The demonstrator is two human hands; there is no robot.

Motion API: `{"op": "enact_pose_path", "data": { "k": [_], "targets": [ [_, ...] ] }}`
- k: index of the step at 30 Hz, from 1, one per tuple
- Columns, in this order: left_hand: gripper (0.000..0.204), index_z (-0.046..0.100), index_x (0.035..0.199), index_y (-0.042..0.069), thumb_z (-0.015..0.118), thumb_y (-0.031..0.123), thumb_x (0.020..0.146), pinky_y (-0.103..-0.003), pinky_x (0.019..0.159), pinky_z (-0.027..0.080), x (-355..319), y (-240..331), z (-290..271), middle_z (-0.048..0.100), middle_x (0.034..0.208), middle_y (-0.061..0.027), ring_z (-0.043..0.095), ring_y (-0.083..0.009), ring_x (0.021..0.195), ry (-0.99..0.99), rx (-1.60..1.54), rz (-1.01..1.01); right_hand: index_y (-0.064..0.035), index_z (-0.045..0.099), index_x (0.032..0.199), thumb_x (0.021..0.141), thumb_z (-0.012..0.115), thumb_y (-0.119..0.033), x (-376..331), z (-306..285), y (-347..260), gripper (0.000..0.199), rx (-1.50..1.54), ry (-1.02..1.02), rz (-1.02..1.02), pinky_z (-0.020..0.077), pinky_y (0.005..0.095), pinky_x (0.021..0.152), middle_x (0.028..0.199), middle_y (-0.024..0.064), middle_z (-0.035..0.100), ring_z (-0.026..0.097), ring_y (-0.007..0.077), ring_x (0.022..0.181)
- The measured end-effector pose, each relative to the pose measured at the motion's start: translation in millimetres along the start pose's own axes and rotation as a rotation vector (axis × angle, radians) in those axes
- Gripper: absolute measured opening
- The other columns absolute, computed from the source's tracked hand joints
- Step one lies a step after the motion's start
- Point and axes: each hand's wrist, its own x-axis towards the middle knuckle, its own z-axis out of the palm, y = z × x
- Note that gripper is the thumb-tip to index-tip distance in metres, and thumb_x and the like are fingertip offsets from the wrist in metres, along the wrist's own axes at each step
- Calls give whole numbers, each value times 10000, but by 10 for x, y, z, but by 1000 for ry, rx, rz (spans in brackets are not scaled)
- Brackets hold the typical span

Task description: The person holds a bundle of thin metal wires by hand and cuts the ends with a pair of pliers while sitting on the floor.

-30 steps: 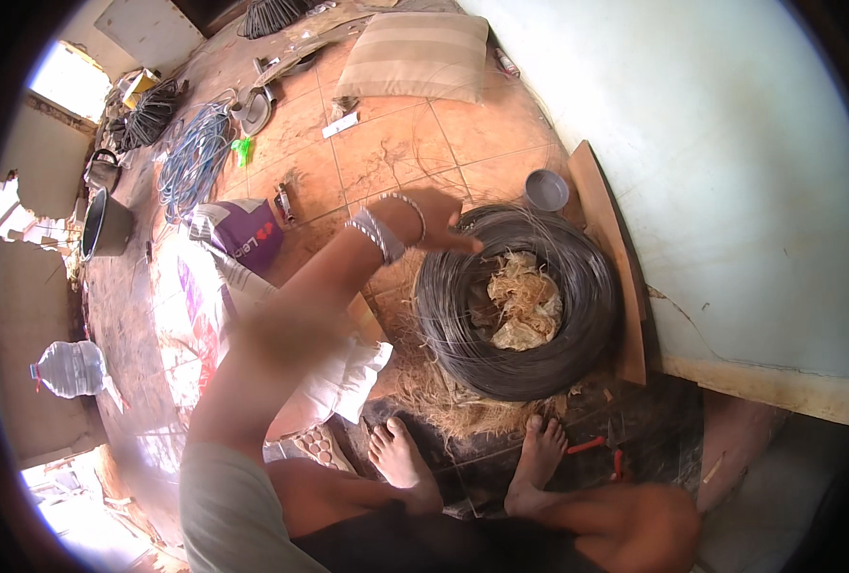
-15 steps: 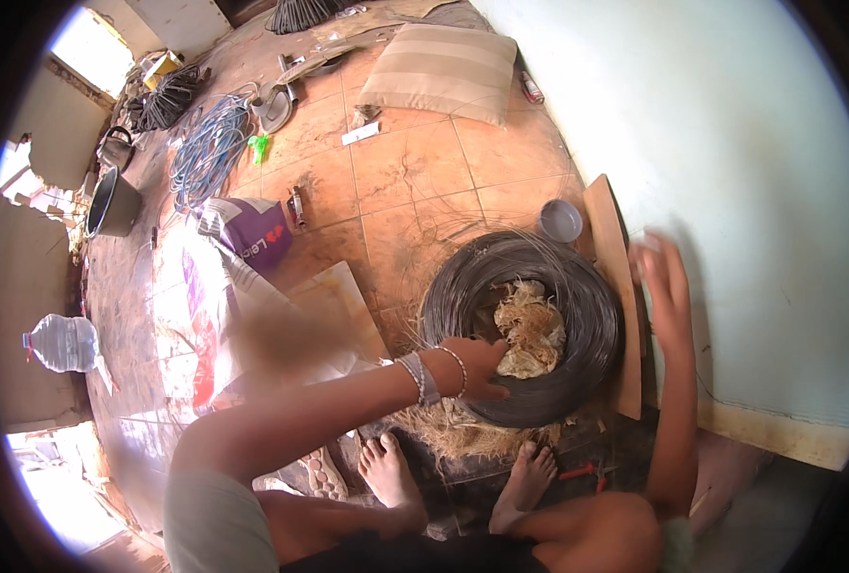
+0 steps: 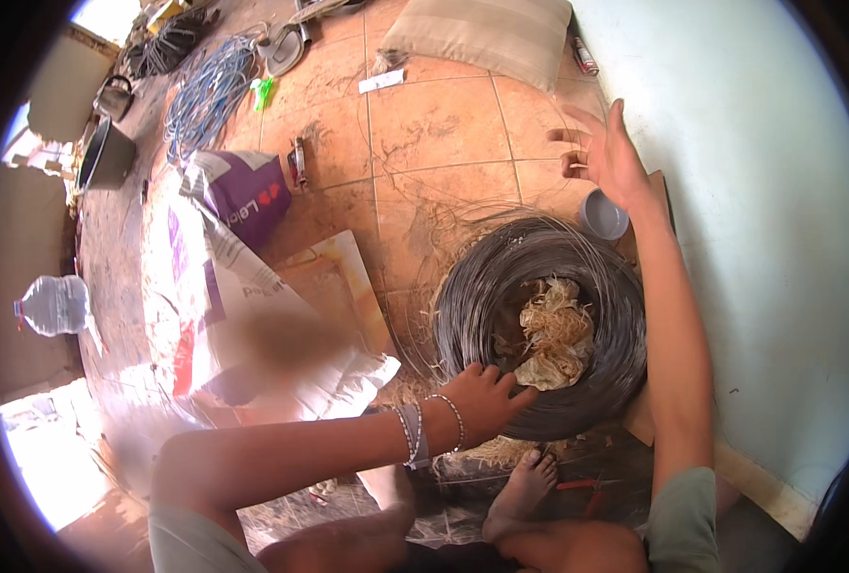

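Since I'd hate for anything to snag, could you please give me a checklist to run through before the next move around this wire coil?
Wire coil lying down: ok.
Strands neat: not ok; loose ones cross the coil's far side.
Left hand touching coil: cannot tell; it overlaps the near rim.
Right hand clear of coil: ok; raised and open.
Right foot well away from coil: not ok; close to its near edge.

The wire coil (image 3: 469, 310) is dark grey, the far cushion (image 3: 486, 40) striped beige, the left sack (image 3: 222, 263) white and purple.
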Motion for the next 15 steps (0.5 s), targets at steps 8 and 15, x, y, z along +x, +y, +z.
{"op": "enact_pose_path", "data": {
  "k": [8, 15],
  "targets": [
    [561, 501, 1351, 86, 660, 202, 826, -396, 817, 498, 86, 60, 227, 643, 1014, -80, 644, -259, 939, -6, 90, 61, -132, 455, 1463, 659, 669, -826, -790, 797, -203, 1083, -1034, -642, 0, 475, 383, 894, 1337, 101, 584, 588, 230, 986],
    [536, 504, 1301, 33, 662, 184, 812, -415, 828, 511, 61, 253, 29, 653, 961, -103, 660, -290, 981, -58, -52, -77, -89, 547, 1377, 567, 807, -729, -1629, 738, 79, 1064, -1364, -789, -137, 263, 483, 1141, 1372, 159, 577, 466, 340, 1334]
  ]
}}
